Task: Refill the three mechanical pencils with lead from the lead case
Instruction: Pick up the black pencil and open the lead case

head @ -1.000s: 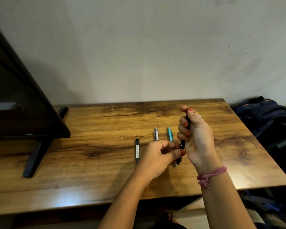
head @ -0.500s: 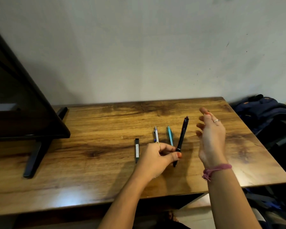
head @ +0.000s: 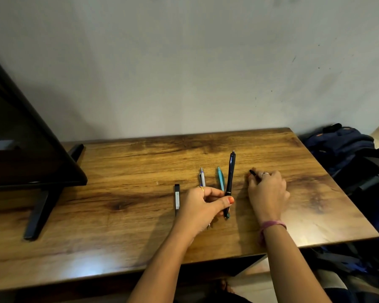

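slim dark pencil [head: 230, 173], pale exposed top end

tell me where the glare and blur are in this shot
Head view: a pale glare patch on the table near its front edge; the right hand is motion-blurred; both hands cast shadows on the wood; wide-angle bending tilts the monitor.

Three mechanical pencils sit near the middle of the frame: one black pencil [head: 230, 173], one teal pencil [head: 220, 178] and one silver-grey pencil [head: 202, 177]. One black lead case [head: 177, 196] lies left of them. One small black piece [head: 254, 173], too small to identify, shows right of centre. Two hands are in view, the left hand [head: 202, 206] and the right hand [head: 268, 191]. There is one wooden table [head: 118, 226], one dark monitor [head: 20, 138] at left, and one blue backpack [head: 341, 145] at right.
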Available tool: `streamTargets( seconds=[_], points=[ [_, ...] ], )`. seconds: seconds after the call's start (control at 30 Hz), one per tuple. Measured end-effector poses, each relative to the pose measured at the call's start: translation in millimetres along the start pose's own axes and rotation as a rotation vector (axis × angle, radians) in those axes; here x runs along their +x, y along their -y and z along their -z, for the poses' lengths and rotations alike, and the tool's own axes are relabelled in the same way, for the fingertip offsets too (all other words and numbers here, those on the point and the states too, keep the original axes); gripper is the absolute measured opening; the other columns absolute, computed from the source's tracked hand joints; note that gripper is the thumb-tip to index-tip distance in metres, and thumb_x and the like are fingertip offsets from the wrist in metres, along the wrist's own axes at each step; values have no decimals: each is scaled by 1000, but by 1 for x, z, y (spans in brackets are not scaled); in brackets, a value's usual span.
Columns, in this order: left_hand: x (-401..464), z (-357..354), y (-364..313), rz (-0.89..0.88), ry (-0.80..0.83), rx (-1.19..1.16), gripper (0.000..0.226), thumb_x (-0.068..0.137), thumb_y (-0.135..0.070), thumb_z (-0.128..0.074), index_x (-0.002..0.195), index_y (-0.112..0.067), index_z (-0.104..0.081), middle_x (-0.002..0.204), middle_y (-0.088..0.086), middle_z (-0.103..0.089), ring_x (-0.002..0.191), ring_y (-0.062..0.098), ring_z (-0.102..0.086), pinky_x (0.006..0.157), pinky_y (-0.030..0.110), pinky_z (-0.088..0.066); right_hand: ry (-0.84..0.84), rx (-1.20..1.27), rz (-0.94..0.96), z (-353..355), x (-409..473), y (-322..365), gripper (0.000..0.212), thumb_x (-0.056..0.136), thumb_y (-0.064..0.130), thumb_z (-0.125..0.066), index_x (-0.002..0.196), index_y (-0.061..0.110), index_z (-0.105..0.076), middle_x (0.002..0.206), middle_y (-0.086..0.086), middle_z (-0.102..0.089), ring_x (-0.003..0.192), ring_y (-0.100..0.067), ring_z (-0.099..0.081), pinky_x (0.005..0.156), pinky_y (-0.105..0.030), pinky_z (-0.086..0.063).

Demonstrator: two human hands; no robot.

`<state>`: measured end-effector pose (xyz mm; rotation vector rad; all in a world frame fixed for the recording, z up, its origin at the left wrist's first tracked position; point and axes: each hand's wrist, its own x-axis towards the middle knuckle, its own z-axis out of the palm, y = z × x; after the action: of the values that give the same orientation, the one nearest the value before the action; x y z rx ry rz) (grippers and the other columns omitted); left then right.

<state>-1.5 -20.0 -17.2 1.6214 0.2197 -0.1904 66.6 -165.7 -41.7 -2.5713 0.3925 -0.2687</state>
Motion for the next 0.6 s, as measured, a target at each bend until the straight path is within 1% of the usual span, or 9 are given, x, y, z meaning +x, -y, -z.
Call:
streamTargets(
  seconds=[0.07,0.13,0.27,0.43,0.53,0.6],
  points=[
    [0,0,-1,-10,-17,-12,10,80,-21,-77,80,-27,-69,67,-11,-71,64,-1,-67,58,14,-53,-1,26,-13,-1,0,0,32,96,28,-55,125,15,-63,117,-12,-52,110,-31,-47,95,-48,-36],
    [-1,0,-1,-16,-31,-27,9,80,-20,-77,82,-25,-70,72,-8,-72,66,-1,-68,58,11,-50,-14,37,-14,-2,0,0,32,96,28,-56,124,15,-63,118,-12,-52,111,-31,-47,95,-47,-36],
    [0,-1,0,-16,-35,-27,8,81,-21,-76,87,-22,-71,79,-4,-73,70,1,-69,60,12,-51,-24,30,-11,-4,0,-2,32,95,27,-57,123,15,-64,115,-12,-53,109,-31,-48,94,-48,-37],
    [-1,0,0,-21,-44,-20,9,80,-22,-77,85,-23,-71,77,-4,-72,63,-2,-66,56,10,-48,-58,49,-13,-6,1,-4,31,94,29,-59,122,18,-65,112,-10,-54,105,-29,-49,90,-44,-37],
    [0,2,1,-17,-61,-5,12,79,-24,-77,90,-22,-72,79,-3,-73,63,-2,-66,56,12,-50,-56,60,-26,-6,3,-5,31,94,29,-59,121,17,-66,111,-9,-54,105,-28,-49,90,-42,-37],
    [1,2,1,-16,-58,10,13,79,-25,-77,91,-22,-72,80,-4,-74,65,-1,-67,59,15,-52,-45,92,-36,-5,5,-6,31,94,28,-60,121,16,-65,111,-9,-53,107,-28,-50,93,-43,-37]
  ],
)
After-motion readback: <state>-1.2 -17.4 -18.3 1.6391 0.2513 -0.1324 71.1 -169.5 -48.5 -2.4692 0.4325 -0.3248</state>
